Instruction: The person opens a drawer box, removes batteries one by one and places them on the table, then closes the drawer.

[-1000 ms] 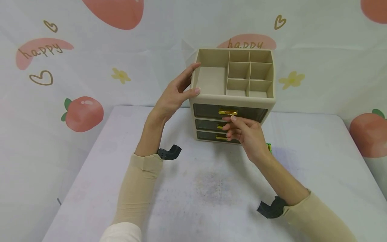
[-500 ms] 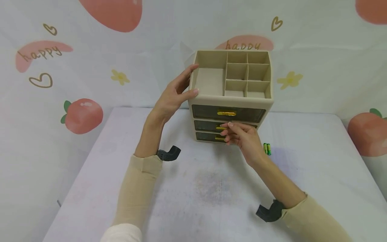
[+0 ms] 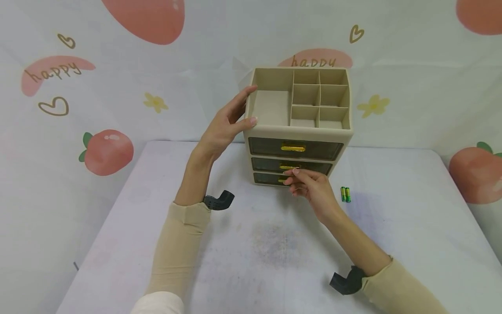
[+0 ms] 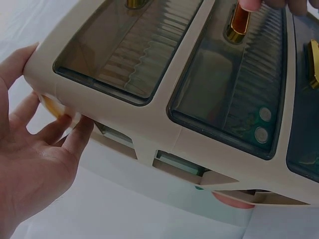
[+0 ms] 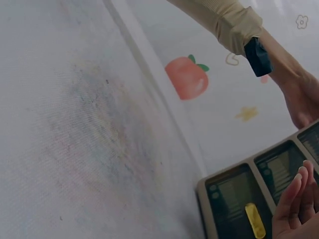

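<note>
A beige cabinet [image 3: 298,127] with three dark-fronted drawers and an open compartment tray on top stands at the back. My left hand [image 3: 225,124] grips its upper left side, thumb on the front rim; in the left wrist view this hand [image 4: 42,159] has its fingertips against the cabinet wall. Loosely bent, my right hand [image 3: 315,192] has its fingertips at the gold handle [image 3: 289,166] of the middle drawer, and a fingertip overlaps that handle [image 4: 240,22] in the left wrist view. All drawers are closed. Two round shapes [image 4: 262,124] show behind the middle drawer's front.
Two green batteries [image 3: 345,194] lie side by side on the white tabletop [image 3: 243,261], right of the cabinet. Behind stands a white cloth backdrop [image 3: 204,56] with fruit prints. Each wrist carries a black mount, such as this one [image 3: 347,281].
My right hand has moved down from near the top drawer's handle to the middle drawer's handle, uncovering the batteries. My left hand keeps its grip on the cabinet. The view has shifted slightly.
</note>
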Action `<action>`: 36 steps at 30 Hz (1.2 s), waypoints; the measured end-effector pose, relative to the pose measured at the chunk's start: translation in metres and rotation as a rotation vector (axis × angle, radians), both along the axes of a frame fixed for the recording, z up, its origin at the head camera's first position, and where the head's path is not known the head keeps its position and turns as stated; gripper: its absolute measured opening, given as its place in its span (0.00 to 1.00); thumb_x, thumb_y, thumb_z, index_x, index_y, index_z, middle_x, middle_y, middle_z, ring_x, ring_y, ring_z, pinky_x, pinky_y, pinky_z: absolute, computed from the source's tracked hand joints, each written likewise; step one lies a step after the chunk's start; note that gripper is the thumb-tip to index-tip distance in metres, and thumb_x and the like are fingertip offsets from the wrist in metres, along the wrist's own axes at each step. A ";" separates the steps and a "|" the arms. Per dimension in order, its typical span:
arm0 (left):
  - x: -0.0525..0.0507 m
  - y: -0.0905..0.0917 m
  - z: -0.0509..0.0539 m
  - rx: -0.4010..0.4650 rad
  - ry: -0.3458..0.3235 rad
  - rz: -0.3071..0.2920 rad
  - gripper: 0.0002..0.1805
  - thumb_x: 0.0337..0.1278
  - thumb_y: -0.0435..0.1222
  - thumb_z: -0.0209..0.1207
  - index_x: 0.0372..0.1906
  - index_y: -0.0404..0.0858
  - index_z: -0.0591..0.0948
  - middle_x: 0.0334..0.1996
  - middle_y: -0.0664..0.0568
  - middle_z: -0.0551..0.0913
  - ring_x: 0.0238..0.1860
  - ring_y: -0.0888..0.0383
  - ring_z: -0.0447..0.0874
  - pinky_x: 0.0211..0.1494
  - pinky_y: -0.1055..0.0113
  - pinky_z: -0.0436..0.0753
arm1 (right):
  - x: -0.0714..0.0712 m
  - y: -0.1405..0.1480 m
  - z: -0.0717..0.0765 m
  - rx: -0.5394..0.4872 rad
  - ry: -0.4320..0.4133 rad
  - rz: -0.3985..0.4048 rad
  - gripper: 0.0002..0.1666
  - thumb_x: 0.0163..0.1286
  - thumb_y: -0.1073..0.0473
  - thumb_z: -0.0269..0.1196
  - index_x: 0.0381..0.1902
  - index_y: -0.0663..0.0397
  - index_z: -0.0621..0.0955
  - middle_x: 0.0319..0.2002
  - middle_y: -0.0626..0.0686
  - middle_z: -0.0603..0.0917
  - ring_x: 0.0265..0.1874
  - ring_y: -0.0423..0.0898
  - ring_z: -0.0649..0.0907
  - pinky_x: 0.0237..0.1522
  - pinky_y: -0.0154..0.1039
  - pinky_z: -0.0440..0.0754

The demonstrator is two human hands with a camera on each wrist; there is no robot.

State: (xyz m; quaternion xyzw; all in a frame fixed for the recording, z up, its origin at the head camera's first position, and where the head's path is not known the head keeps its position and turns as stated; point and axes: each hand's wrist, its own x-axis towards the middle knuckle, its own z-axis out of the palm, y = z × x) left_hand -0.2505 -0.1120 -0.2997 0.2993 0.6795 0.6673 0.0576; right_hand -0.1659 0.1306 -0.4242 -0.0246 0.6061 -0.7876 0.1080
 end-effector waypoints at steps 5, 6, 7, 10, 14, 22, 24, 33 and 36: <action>0.000 0.000 0.000 0.001 0.003 0.004 0.38 0.65 0.25 0.56 0.78 0.36 0.57 0.77 0.46 0.55 0.77 0.50 0.52 0.71 0.62 0.63 | -0.002 -0.001 -0.006 -0.007 -0.017 0.002 0.27 0.75 0.51 0.61 0.53 0.74 0.79 0.32 0.49 0.87 0.27 0.42 0.83 0.30 0.32 0.82; 0.000 0.000 0.000 0.002 0.004 0.006 0.38 0.65 0.25 0.56 0.78 0.36 0.57 0.77 0.47 0.55 0.77 0.50 0.52 0.71 0.62 0.63 | -0.002 -0.002 -0.006 -0.007 -0.020 0.002 0.27 0.75 0.51 0.61 0.54 0.75 0.79 0.32 0.49 0.87 0.27 0.42 0.83 0.30 0.32 0.82; 0.000 0.000 0.000 0.003 0.006 0.007 0.38 0.65 0.25 0.56 0.78 0.36 0.57 0.77 0.48 0.56 0.77 0.50 0.51 0.72 0.62 0.63 | -0.002 -0.002 -0.007 -0.006 -0.022 0.002 0.27 0.75 0.51 0.60 0.54 0.74 0.79 0.32 0.49 0.87 0.27 0.42 0.83 0.30 0.32 0.82; -0.001 0.000 0.000 0.007 0.009 0.006 0.37 0.65 0.25 0.56 0.77 0.36 0.58 0.77 0.50 0.56 0.77 0.50 0.51 0.73 0.62 0.62 | -0.003 -0.003 -0.008 -0.002 -0.030 0.002 0.26 0.75 0.51 0.60 0.54 0.73 0.79 0.32 0.49 0.87 0.27 0.42 0.83 0.30 0.31 0.82; -0.002 -0.001 0.000 0.014 0.012 0.005 0.37 0.65 0.25 0.56 0.77 0.36 0.58 0.77 0.51 0.56 0.77 0.50 0.51 0.73 0.60 0.61 | -0.006 -0.003 -0.010 0.007 -0.036 0.013 0.25 0.74 0.51 0.60 0.54 0.70 0.81 0.32 0.49 0.87 0.27 0.41 0.83 0.30 0.31 0.81; -0.001 -0.002 0.000 0.016 0.014 0.005 0.37 0.65 0.24 0.56 0.77 0.36 0.58 0.77 0.49 0.56 0.77 0.51 0.51 0.73 0.61 0.61 | -0.011 -0.002 -0.012 0.007 -0.040 0.046 0.29 0.74 0.48 0.60 0.58 0.68 0.79 0.33 0.48 0.88 0.28 0.41 0.83 0.31 0.32 0.81; -0.001 -0.002 0.000 0.021 0.009 -0.001 0.38 0.65 0.24 0.55 0.77 0.36 0.57 0.77 0.47 0.55 0.77 0.52 0.52 0.73 0.60 0.61 | -0.011 -0.002 -0.012 0.001 -0.043 0.056 0.29 0.75 0.48 0.60 0.59 0.69 0.79 0.34 0.48 0.88 0.28 0.41 0.83 0.31 0.32 0.82; -0.011 -0.002 -0.011 0.009 0.016 0.000 0.37 0.66 0.25 0.56 0.78 0.38 0.58 0.77 0.44 0.55 0.76 0.51 0.53 0.71 0.61 0.64 | -0.013 -0.003 -0.007 -0.037 -0.083 0.072 0.31 0.74 0.47 0.60 0.58 0.71 0.78 0.34 0.49 0.89 0.28 0.40 0.83 0.29 0.32 0.81; -0.016 -0.003 -0.016 0.015 0.024 -0.004 0.38 0.66 0.26 0.57 0.78 0.40 0.59 0.77 0.47 0.56 0.76 0.53 0.55 0.71 0.62 0.65 | -0.014 -0.003 -0.005 -0.052 -0.107 0.074 0.31 0.74 0.46 0.60 0.58 0.71 0.78 0.35 0.48 0.89 0.28 0.40 0.83 0.29 0.32 0.81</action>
